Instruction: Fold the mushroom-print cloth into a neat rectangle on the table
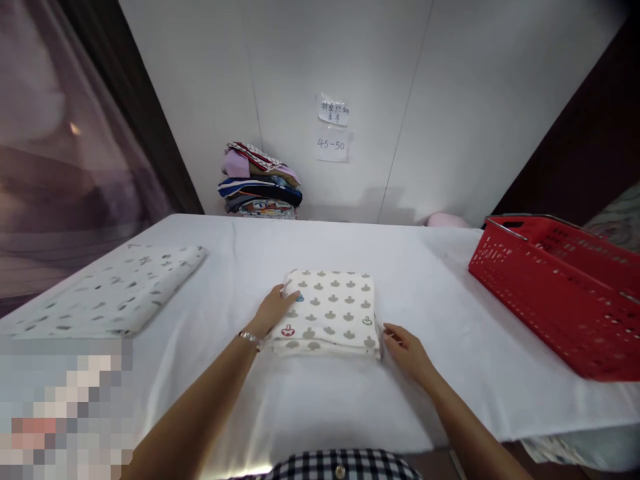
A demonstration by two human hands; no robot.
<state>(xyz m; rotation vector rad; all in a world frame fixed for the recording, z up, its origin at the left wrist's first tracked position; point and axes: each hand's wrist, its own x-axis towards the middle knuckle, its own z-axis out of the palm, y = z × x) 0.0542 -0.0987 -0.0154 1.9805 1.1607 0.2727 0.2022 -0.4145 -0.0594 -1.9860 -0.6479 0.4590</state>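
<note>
**Both hands square up a folded cloth**

The folded cloth (333, 310) lies in the middle of the white table (425, 267), just in front of the person. It is a neat, flat, nearly square bundle, cream with rows of small grey shapes and a few coloured ones. Its layered edges show along the near side.

The left hand (274, 308) rests on the cloth's left edge, palm down, fingers lying close together on the fabric and pinching nothing. A thin bracelet (250, 337) sits on that wrist. The right hand (406, 348) lies on the table at the near right corner, fingers loosely spread, their tips touching or just beside the cloth's edge.

The folding looks done, and the step in hand seems to be tidying the edges. Any lift would call for a hold on both sides so the layers stay together.

A second folded cloth (115, 293) lies far left, a red basket (560, 293) stands on the right, and a pile of clothes (260, 180) sits by the far wall.
</note>
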